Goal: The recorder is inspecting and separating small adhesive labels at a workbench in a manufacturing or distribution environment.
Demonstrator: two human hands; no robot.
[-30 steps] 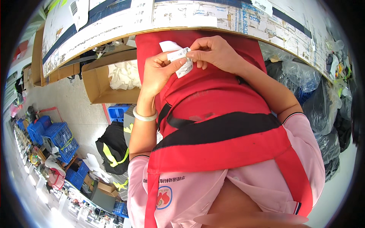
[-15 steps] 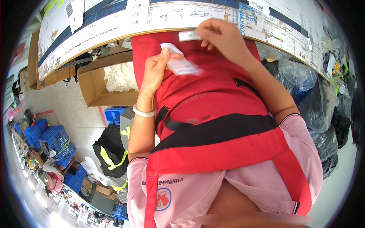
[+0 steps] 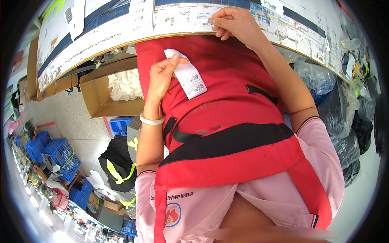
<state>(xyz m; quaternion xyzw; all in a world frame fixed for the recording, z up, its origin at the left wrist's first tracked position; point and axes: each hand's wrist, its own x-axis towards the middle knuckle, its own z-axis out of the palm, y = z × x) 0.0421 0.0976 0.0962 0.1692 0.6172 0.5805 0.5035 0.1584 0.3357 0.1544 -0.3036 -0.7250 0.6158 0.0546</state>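
My left hand (image 3: 163,75) is closed on a white strip of printed barcode labels (image 3: 187,77), with the thumb pressed on its upper part. The strip hangs down at a slant in front of my red apron (image 3: 227,75). Up at the near edge of the worktable, my right hand (image 3: 238,27) pinches the end of a small white label (image 3: 204,24) between thumb and fingertips. That label lies over the white tabletop (image 3: 174,18) and blends with its printed surface, so its outline is hard to make out.
Left of my apron, below the tabletop, stands an open cardboard box (image 3: 93,95) of off-white pieces. Clear plastic bags (image 3: 334,109) crowd the right side. Blue crates (image 3: 60,156) and a black bundle with a yellow-green tie (image 3: 117,162) are on the left.
My right hand has moved up with the small label, from in front of the apron to over the tabletop. The strip in my left hand has swung downward and its barcodes now show.
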